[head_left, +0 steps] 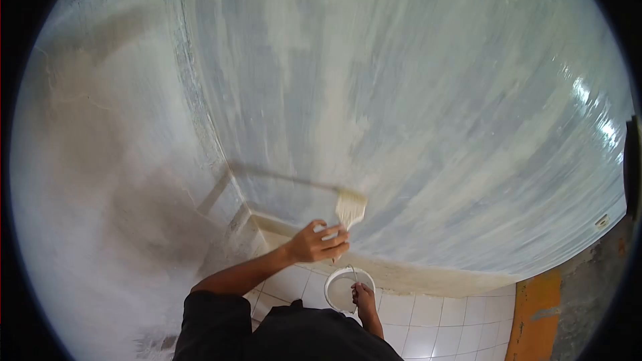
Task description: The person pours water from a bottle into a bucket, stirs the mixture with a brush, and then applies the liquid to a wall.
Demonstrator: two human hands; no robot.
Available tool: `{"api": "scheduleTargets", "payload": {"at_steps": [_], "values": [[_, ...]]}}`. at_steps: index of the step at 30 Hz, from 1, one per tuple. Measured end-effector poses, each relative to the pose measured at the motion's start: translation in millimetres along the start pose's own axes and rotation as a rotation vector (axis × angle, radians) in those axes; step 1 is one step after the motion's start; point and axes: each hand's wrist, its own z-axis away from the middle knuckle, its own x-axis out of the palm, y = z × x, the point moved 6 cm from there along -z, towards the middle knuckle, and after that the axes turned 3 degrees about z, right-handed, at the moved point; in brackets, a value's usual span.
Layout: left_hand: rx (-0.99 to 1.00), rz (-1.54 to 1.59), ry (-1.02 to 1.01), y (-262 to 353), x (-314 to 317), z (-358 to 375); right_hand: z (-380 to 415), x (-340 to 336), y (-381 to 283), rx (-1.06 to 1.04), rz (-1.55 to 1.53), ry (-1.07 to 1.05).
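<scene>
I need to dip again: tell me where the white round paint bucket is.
In the head view, the white round paint bucket hangs low centre from the right hand, just below the left hand holding the flat paintbrush.

**A room under renovation, mid-paint**

This is the corner of a plain room being redecorated. The broad plastered wall [414, 93] carries streaky, wet-looking whitish paint over grey-blue, while the adjoining rough wall [100, 160] is dull and patchy. Glossy white square floor tiles [428, 327] run to the skirting, and a small white plastic paint bucket [338, 291] hangs above them.
</scene>
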Motion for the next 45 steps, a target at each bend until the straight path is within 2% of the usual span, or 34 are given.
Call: {"api": "scheduleTargets", "payload": {"at_steps": [4, 9, 13, 17, 19, 21, 22, 24, 27, 34, 38, 42, 45], "values": [[-0.177, 0.243, -0.227, -13, -1, -5, 2, -2, -6, -0.014, 0.038, -0.006], [-0.163, 0.054, -0.163, -83, -100, -88, 2, 3, -6, -0.017, 0.019, 0.018], [-0.161, -0.105, -0.055, -107, -190, -184, 7, 10, -7, -0.024, -0.035, -0.016], [0.102, -0.281, 0.232, -111, -248, -258, 2, 13, -6, -0.019, -0.061, -0.024], [0.179, -0.134, 0.403, -119, -265, -287, 2, 8, -4, -0.012, -0.056, -0.012], [0.284, -0.132, 0.501, -126, -266, -301, 1, 9, -4, -0.005, -0.061, -0.018], [0.349, -0.196, 0.521, -129, -260, -303, 0, 8, -3, -0.002, -0.063, -0.020], [0.344, -0.273, 0.544, -131, -260, -281, 6, 20, 4, -0.012, -0.061, -0.017], [0.162, -0.319, 0.484, -123, -188, -233, 4, 16, 4, 0.007, -0.066, -0.005], [0.031, -0.279, 0.239, -54, -12, -25, 8, 16, 5, -0.009, -0.014, 0.031], [-0.056, -0.081, 0.057, -18, 40, 59, 11, 20, 6, -0.020, -0.003, 0.037], [-0.143, 0.048, -0.117, -38, 42, 55, 17, 19, 2, -0.035, -0.026, 0.048], [-0.230, 0.138, -0.088, -72, -2, -10, 15, 16, 2, -0.043, -0.069, 0.046]]}}
